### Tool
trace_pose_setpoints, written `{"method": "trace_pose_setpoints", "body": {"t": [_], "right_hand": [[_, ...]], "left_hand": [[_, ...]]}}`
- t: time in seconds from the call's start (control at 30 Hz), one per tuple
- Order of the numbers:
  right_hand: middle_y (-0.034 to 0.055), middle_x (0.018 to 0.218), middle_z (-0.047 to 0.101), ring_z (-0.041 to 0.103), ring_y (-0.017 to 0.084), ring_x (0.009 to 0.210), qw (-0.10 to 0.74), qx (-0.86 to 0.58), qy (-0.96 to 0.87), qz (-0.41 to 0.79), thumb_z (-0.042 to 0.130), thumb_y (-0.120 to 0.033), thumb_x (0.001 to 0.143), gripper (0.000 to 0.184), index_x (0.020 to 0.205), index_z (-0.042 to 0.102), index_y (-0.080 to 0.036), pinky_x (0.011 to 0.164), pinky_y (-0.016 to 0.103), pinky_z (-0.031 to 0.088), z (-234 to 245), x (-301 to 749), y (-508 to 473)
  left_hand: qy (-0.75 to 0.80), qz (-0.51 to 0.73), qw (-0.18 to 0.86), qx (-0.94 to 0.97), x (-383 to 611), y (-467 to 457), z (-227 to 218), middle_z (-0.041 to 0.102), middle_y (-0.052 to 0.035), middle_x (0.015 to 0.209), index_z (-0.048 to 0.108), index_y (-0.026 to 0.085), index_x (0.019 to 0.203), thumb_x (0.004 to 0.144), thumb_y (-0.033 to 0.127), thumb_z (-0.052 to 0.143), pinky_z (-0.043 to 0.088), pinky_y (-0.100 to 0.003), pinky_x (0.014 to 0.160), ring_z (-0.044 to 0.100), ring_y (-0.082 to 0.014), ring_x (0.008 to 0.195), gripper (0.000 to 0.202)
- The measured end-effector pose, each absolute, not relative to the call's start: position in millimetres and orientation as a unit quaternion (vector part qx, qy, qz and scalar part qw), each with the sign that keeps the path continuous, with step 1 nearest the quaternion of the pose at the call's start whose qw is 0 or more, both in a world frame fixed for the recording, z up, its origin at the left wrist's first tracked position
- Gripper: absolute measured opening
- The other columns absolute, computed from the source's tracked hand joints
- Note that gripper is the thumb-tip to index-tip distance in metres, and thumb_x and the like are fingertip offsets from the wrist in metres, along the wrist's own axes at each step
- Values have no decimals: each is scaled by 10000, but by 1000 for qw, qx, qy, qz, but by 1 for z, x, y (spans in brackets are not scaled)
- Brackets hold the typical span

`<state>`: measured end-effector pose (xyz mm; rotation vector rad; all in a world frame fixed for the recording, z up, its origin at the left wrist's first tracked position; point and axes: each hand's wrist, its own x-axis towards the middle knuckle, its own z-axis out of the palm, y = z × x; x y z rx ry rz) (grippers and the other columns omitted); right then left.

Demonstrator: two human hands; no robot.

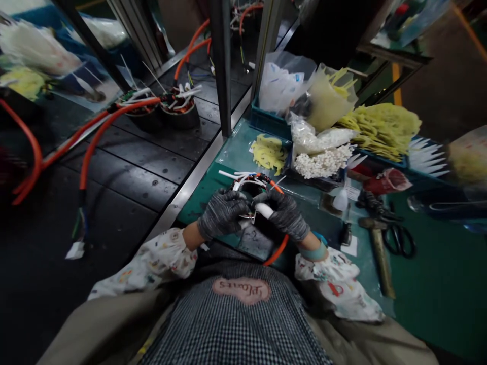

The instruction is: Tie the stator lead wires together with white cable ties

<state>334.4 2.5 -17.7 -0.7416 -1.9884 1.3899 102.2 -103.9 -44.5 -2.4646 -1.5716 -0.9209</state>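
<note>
Both hands wear dark grey knit gloves and meet over a round motor stator (249,188) with white sleeved leads and an orange cable (277,252) at the near edge of the green bench. My left hand (221,213) curls around the stator's left side. My right hand (286,214) grips the right side, its fingers pinched on a white sleeve (264,210). The orange cable runs down under my right wrist.
A hammer (378,252), black scissors (398,238) and pliers lie to the right on the bench (437,284). Bins of yellow strips (380,126) and white small parts (323,162) stand behind. On the black conveyor (144,162) to the left sit two more stators (178,109) with orange cables.
</note>
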Motion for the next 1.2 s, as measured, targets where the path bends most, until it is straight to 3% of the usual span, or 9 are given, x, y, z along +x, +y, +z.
{"method": "trace_pose_setpoints", "body": {"t": [0.07, 0.3, 0.53, 0.9, 1.0, 1.1, 1.2], "right_hand": [[51, 1043, 913, 854, 247, 943, 294, -280, -749, 523, 819, -379, 984, 183, 1088, 898, -252, 916, 440, 725, -16, 334, 4], [49, 1088, 912, 855, 246, 989, 294, -279, -759, 510, 818, -381, 1010, 169, 1099, 886, -255, 966, 458, 728, -19, 333, 5], [26, 1082, 910, 867, 241, 992, 312, -275, -765, 492, 783, -364, 1047, 157, 1117, 880, -262, 959, 442, 736, -25, 332, 3], [38, 1083, 903, 856, 239, 978, 296, -255, -773, 499, 787, -325, 1051, 130, 1116, 868, -246, 947, 440, 733, -15, 334, 4], [53, 1079, 882, 842, 237, 978, 294, -198, -808, 470, 738, -273, 1080, 140, 1150, 859, -259, 949, 441, 737, -21, 340, -1], [88, 1213, 859, 829, 261, 1117, 277, -123, -864, 401, 713, -235, 1080, 177, 1145, 869, -289, 1024, 474, 726, -30, 349, -11], [114, 1305, 842, 824, 285, 1154, 290, -158, -880, 340, 755, -304, 1084, 135, 1144, 876, -300, 995, 479, 732, -39, 357, -22]], "left_hand": [[-521, -278, 25, -807, 101, -105, -46, 867, -53, 1219, 834, 271, 1064, 1081, 470, 728, 534, -443, 1058, 774, -273, 1201, 227], [-513, -280, 46, -810, 100, -102, -47, 866, -54, 1207, 837, 282, 1043, 1082, 534, 753, 513, -427, 970, 769, -260, 1141, 268], [-505, -304, 51, -806, 99, -102, -49, 857, -42, 1227, 827, 280, 1070, 1134, 467, 690, 503, -432, 1000, 770, -254, 1190, 240], [-503, -309, 60, -805, 103, -100, -43, 857, -57, 1158, 828, 267, 1074, 1137, 447, 697, 520, -422, 927, 786, -256, 1131, 231], [-508, -305, 59, -803, 104, -101, -41, 859, -57, 1149, 836, 268, 1066, 1134, 516, 701, 529, -423, 928, 787, -257, 1102, 290], [-519, -294, 56, -801, 106, -103, -37, 858, -54, 1133, 847, 273, 1087, 1139, 558, 681, 533, -426, 933, 786, -257, 1085, 334], [-530, -292, 33, -795, 107, -104, -34, 855, -45, 1162, 854, 264, 1126, 1167, 525, 612, 536, -428, 961, 789, -250, 1104, 358]]}}
